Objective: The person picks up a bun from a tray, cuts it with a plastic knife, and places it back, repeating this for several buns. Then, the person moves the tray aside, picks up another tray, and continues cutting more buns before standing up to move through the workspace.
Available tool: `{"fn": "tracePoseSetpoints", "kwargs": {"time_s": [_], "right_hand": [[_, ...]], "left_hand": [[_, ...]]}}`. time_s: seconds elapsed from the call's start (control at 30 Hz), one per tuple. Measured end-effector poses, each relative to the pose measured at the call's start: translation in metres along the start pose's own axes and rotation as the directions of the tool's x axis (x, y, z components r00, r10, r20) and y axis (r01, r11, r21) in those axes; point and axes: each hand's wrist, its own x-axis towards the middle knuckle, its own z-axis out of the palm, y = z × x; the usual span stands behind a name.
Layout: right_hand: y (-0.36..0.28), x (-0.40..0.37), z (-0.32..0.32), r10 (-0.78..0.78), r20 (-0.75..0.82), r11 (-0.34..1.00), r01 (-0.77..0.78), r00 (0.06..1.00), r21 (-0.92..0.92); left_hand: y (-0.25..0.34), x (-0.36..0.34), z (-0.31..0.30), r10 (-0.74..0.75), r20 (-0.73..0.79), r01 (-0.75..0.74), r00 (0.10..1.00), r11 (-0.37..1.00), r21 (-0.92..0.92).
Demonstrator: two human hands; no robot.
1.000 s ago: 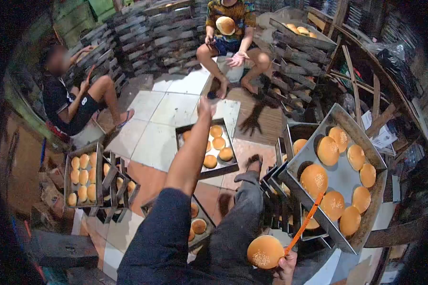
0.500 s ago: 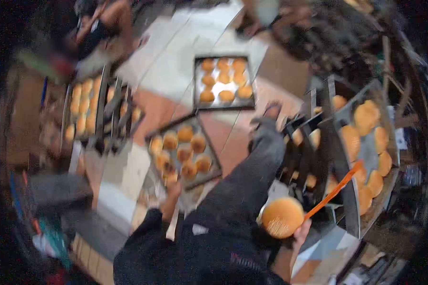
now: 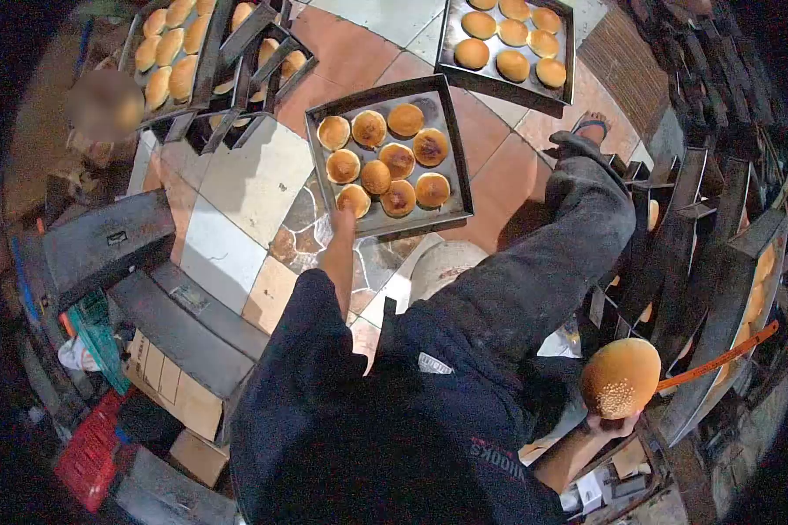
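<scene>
My left hand [image 3: 350, 217] reaches to the near left corner of a dark metal tray [image 3: 460, 175] of browned buns. Its fingers are closed at a round bun [image 3: 353, 199] in that corner; the grip is partly hidden. One smaller bun [image 3: 376, 177] lies among the others there. At the right, my right hand [image 3: 617, 424] is wrapped under a large bun [image 3: 622, 376] with a patch of sesame seeds. A long, thin orange strip [image 3: 718, 357] sticks out to the right from behind this bun, apparently in the same hand.
Another tray of buns [image 3: 504, 80] lies ahead on the tiled floor. Stacked trays [image 3: 203, 79] stand at far left, and more trays [image 3: 718, 289] lean at right beside my leg. Dark boxes [image 3: 105, 245], cardboard [image 3: 173, 385] and a red crate [image 3: 92, 446] are at lower left.
The view has shifted, so the floor trays appear higher and further right. My left hand stays at the tray's corner bun. My right hand still holds the seeded bun, with the orange strip now lying flatter.
</scene>
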Motion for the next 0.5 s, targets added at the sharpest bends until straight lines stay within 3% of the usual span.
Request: {"fn": "tracePoseSetpoints", "kwargs": {"time_s": [0.03, 0.07, 0.1, 0.17, 0.3, 0.33, 0.4, 0.43, 0.5], "right_hand": [[-0.002, -0.001, 0.003, 0.010, -0.006, 1.000, -0.010, 1.000, -0.005], [-0.004, -0.001, 0.005, 0.022, -0.011, 1.000, -0.022, 1.000, -0.014], [-0.004, -0.001, 0.007, 0.034, -0.013, 0.999, -0.034, 0.999, -0.017], [-0.005, 0.001, 0.013, 0.049, -0.017, 0.999, -0.050, 0.999, -0.018], [-0.005, 0.000, 0.020, 0.066, -0.029, 0.998, -0.067, 0.997, -0.013], [-0.005, -0.001, 0.021, 0.072, -0.033, 0.997, -0.073, 0.997, -0.005], [-0.004, -0.001, 0.025, 0.097, -0.033, 0.995, -0.097, 0.995, 0.005], [-0.005, 0.000, 0.027, 0.109, -0.032, 0.994, -0.109, 0.994, 0.013], [0.000, 0.004, 0.035, 0.128, -0.027, 0.991, -0.128, 0.991, 0.031]], "left_hand": [[0.004, 0.013, 0.007, -0.392, 0.179, 0.429, 0.902, 0.857, -0.286], [-0.020, 0.031, 0.020, -0.336, 0.240, 0.412, 0.911, 0.757, -0.507], [-0.022, 0.030, 0.021, -0.339, 0.243, 0.417, 0.909, 0.762, -0.496], [-0.017, 0.030, 0.032, -0.382, 0.150, 0.377, 0.912, 0.637, -0.672], [-0.010, 0.030, 0.039, -0.504, 0.122, 0.422, 0.855, 0.541, -0.728], [-0.014, 0.035, 0.037, -0.347, 0.236, 0.394, 0.908, 0.512, -0.764], [-0.051, 0.062, 0.047, -0.069, 0.383, 0.378, 0.921, 0.393, -0.838], [-0.057, 0.063, 0.040, -0.055, 0.390, 0.378, 0.919, 0.405, -0.833], [-0.060, 0.058, 0.036, 0.329, 0.272, 0.102, 0.905, 0.452, -0.886]]}}
